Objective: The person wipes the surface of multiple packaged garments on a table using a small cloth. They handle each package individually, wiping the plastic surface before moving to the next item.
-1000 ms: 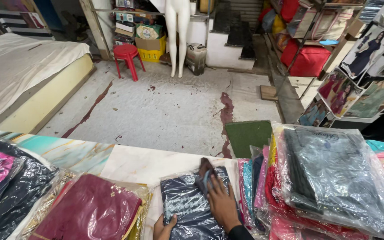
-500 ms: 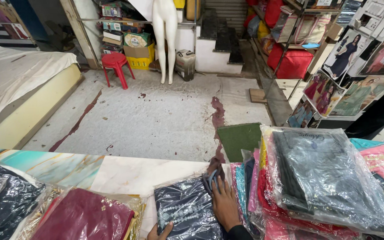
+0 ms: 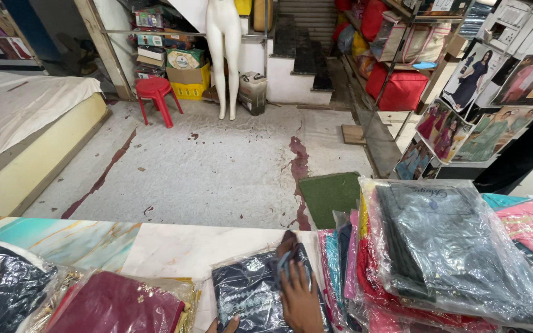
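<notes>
Hands are both showing at the near edge of the worktop [image 3: 174,246], a marble-patterned top with a teal streak toward its left end. I am seeing the right hand [image 3: 300,302] lying flat, fingers spread, pressing a small dark cloth [image 3: 285,259] down onto a navy garment packet [image 3: 251,296] in clear plastic; the hand is gripping nothing, only bearing on the cloth. The packet is lying at the near edge, a little right of the middle, its pale embroidered front facing up. Of the left hand [image 3: 223,325] I am seeing only fingertips at the packet's near left corner, touching the plastic, and I cannot tell how far it is open.

Just left of the navy packet a maroon garment packet [image 3: 118,305] is lying against it, and a dark garment packet [image 3: 7,290] is sitting at the near left corner. To the right, touching the navy packet's edge, a stack of wrapped garments [image 3: 353,277] in pink, red and blue is rising, with a grey garment packet [image 3: 451,246] lying on top.

Beyond the far edge the shop floor [image 3: 217,166] is showing red stains, with a green mat [image 3: 328,194], a red plastic stool [image 3: 155,95] and a white mannequin [image 3: 223,37] standing farther back.
</notes>
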